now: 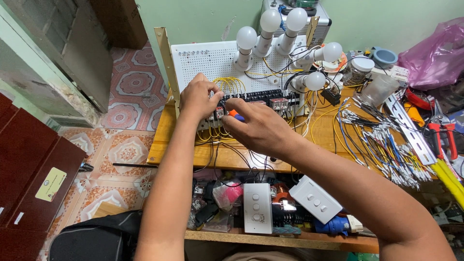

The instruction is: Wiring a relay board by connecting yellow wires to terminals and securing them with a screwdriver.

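Orange-handled screwdriver [234, 114], only its tip of colour peeping out, sits gripped in the right hand [258, 126], fingers curled tight round it, aimed at the black terminal strip [261, 96] on the white perforated board [208, 63] standing at the back of the wooden desk [179, 150]. Left hand [197, 95] pinches a small yellow wire [227, 83] there, likely steadying it. The blade itself is hidden.

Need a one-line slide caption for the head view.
Left hand and right hand at the terminal strip of a white perforated board with bulbs.
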